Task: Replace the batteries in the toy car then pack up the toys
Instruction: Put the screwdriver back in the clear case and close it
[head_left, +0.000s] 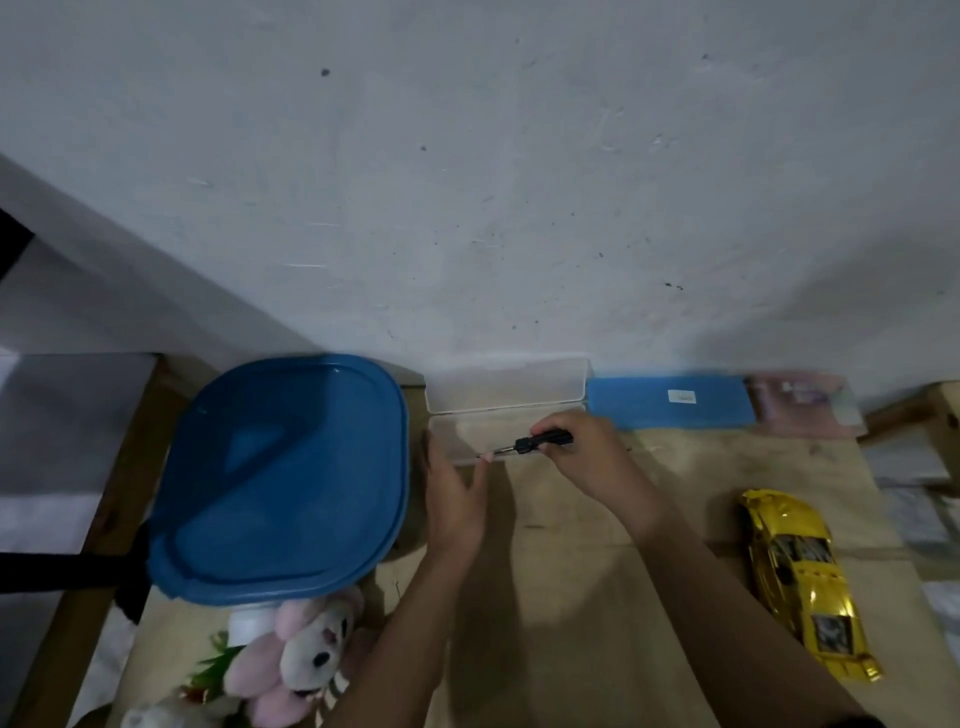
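My left forearm (400, 634) and right forearm (727, 597) are reaching in from the near edge, converging over the middle of the table (571, 623). My right hand (592, 462) is clamping the black handle of a screwdriver (540, 442), whose metal shaft is pointing left. My left hand (457, 499) is lying just beside it, fingers fairly straight and holding nothing. One fingertip is meeting the shaft's tip at the front lip of a clear box (506, 389); whether it is truly touching the metal I cannot tell. So the hands are sitting close together, bridged by the tool.

The car (800, 582) is lying well off to my right and nearer to me than the hands. It is sitting roof up, its long axis running roughly away from me with a slight tilt. My right hand is the nearer one, but it is busy with the screwdriver. I am judging that the free left hand would have to cross over, or the tool go down first. The battery hatch is presumably underneath, so the car will need turning over.

Farther out, a blue lid (670, 402) is lying flat to the right of the box, with a pink packet (805, 405) beyond it, too blurred to read. On my left a blue-topped tub (280, 478) is sitting, with plush toys (291, 660) heaped in front of it.
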